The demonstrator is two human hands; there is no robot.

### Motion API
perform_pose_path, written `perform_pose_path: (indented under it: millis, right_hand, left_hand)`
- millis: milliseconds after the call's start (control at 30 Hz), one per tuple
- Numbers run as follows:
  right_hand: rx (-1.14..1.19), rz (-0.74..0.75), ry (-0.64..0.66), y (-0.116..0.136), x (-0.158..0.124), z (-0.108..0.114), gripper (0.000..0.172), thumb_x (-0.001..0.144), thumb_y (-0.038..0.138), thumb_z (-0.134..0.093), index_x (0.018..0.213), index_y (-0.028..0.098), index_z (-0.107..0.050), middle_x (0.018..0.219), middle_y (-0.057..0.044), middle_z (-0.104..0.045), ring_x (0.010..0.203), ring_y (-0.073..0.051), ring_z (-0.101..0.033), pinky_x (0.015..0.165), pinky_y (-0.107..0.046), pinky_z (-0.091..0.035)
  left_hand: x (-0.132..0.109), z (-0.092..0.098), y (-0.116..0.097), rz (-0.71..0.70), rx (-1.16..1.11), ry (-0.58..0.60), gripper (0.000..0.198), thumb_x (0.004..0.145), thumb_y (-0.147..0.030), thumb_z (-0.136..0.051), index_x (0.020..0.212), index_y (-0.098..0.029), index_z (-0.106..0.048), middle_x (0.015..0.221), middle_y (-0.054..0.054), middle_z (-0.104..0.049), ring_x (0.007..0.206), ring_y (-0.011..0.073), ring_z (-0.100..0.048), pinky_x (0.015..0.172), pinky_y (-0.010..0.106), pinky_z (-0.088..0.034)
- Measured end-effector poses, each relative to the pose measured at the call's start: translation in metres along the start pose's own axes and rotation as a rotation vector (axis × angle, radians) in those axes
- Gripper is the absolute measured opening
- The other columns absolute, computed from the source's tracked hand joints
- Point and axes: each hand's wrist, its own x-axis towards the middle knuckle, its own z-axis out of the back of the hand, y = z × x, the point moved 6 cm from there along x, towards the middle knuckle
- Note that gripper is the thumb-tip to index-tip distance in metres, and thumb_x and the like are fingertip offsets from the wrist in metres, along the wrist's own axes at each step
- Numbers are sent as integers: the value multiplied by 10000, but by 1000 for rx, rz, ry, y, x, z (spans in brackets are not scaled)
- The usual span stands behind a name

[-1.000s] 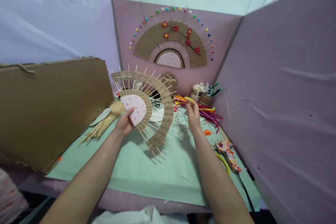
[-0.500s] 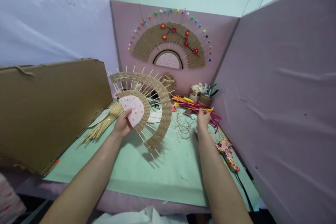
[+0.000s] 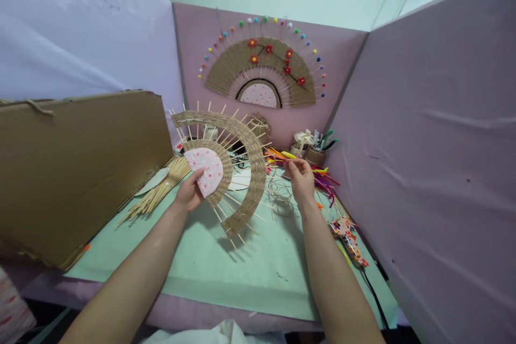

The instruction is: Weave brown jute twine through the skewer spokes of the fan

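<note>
My left hand [image 3: 191,191] grips a half-round fan by its pink-dotted white centre, thumb on the front and the other fingers hidden behind. The fan [image 3: 256,172] stands tilted, with two woven tan bands across thin wooden sticks that poke out past the outer band. To its right, my right hand [image 3: 301,174] is raised, thumb and forefinger pinched together. Loose loops of thin twine [image 3: 281,196] hang or lie just below these fingers, and a strand seems to run into the pinch, though it is too fine to see clearly.
A bundle of sticks [image 3: 163,191] lies left, beside a cardboard sheet [image 3: 84,172]. Coloured pipe cleaners [image 3: 328,177], a tool pot [image 3: 315,155] and a flower-patterned glue gun [image 3: 350,239] with cord are right. A finished fan [image 3: 226,72] hangs on the back panel [image 3: 189,37].
My right hand has moved left, closer to the fan's outer edge, with its fingers still pinched. My left hand and the fan have hardly moved.
</note>
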Motion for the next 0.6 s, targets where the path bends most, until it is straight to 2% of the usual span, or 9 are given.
perform_pose_path:
  millis: [100,200,300,400,500,600]
  right_hand:
    - [204,-161,244,5,-11,-24,354,817,523,-468,974,212,-531,1017,-84,-649,963,-196,-605,824,-374,-474]
    - [282,-251,363,8,-20,-37,418,825,573,-431,1014,219,-547,980,-80,-660,887,-193,-623,779,-364,-487]
    - [324,-291,362,7,-24,-41,385,796,554,-504,996,232,-573,821,-32,-644,707,-142,-594,634,-278,-479]
    - [398,-291,342,6,-25,-42,298,754,464,-610,953,242,-611,677,16,-567,578,-88,-496,505,-195,-393]
    - [395,-259,344,7,-26,-43,256,737,414,-634,917,232,-650,638,16,-526,553,-84,-442,459,-189,-333]
    - [335,-229,352,9,-28,-44,243,752,415,-606,868,216,-684,656,-8,-542,584,-101,-444,488,-215,-340]
  left_hand:
    - [-1,0,3,25,7,8,414,833,-196,-480,1226,-83,-545,998,140,-704,1005,246,-633,967,375,-438]
    - [-1,-1,4,27,8,16,409,836,-191,-480,1226,-89,-545,1005,133,-704,990,232,-641,972,362,-433]
    - [-2,-1,4,27,9,3,427,840,-188,-470,1251,-83,-522,1002,128,-705,994,228,-639,982,367,-423]
    - [-1,-1,3,28,7,-7,451,843,-188,-459,1278,-74,-496,1005,130,-704,1009,233,-631,993,377,-411]
    - [-1,-1,3,22,8,2,455,846,-191,-459,1286,-79,-489,1013,125,-702,1003,228,-634,993,372,-411]
    - [-1,-1,5,29,0,2,441,853,-187,-454,1275,-68,-498,995,127,-706,970,223,-649,987,367,-418]
